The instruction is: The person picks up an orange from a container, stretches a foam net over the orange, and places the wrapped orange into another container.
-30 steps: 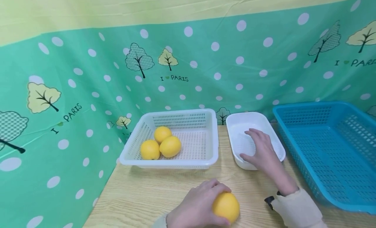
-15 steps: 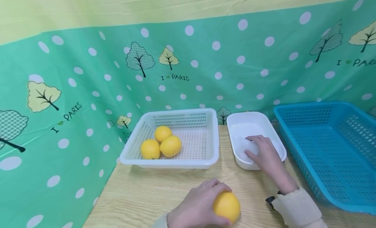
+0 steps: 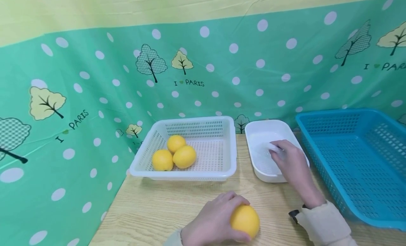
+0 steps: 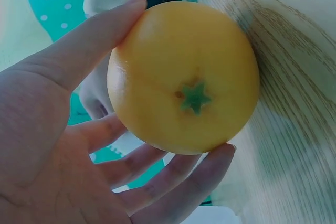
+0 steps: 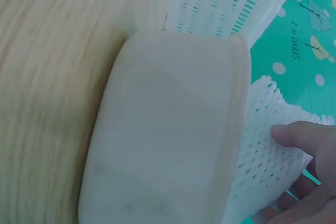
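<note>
Fingers of your right hand (image 3: 292,164) pinch the foam net (image 5: 265,157) right of centre; the orange (image 3: 246,222) your left hand (image 3: 213,219) grips lies at bottom centre — below and left of the net.

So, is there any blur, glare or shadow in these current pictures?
Head view: evenly lit, but the white foam net in the right hand looks smeared; left wrist view: a small glare at left on the yellow fruit; right wrist view: the white tub looks soft, and a shadow borders it on the table.
</note>
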`<action>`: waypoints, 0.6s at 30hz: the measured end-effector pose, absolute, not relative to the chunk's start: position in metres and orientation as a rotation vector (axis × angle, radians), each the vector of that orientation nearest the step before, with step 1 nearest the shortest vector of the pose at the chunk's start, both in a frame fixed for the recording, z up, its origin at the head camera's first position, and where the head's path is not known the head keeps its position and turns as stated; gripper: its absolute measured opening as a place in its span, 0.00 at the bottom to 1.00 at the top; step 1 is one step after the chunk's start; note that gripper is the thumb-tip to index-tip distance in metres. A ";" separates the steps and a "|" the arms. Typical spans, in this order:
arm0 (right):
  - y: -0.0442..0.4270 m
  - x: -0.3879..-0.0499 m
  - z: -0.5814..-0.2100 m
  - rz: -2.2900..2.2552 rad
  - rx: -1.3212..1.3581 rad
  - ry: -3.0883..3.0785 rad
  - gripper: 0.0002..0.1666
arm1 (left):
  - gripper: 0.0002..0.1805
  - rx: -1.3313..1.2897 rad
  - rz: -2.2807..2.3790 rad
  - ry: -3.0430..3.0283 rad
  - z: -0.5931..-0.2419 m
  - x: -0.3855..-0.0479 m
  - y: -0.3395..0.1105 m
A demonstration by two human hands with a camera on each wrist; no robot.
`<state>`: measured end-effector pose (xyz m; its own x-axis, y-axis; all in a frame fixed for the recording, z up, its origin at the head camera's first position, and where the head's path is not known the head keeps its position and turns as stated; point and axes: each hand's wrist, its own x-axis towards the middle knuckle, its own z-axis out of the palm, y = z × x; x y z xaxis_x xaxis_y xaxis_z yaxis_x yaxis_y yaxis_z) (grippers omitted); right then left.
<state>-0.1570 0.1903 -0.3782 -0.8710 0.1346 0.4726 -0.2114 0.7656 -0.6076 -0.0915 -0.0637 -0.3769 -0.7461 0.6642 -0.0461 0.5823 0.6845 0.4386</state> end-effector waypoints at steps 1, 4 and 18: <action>0.191 -0.156 -0.377 0.936 0.051 -2.453 0.16 | 0.36 1.002 0.601 2.696 -0.377 -0.092 -0.064; 0.193 -0.155 -0.372 0.975 0.019 -2.435 0.17 | 0.36 1.007 0.608 2.702 -0.378 -0.092 -0.064; 0.191 -0.151 -0.366 1.139 0.092 -2.408 0.16 | 0.37 0.887 0.674 2.641 -0.381 -0.091 -0.059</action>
<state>-0.1508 0.1910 -0.3660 -0.8865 0.1372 0.4418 -0.2546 0.6527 -0.7136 -0.0910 -0.0586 -0.3813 -0.7746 0.6232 -0.1076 0.4955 0.7037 0.5092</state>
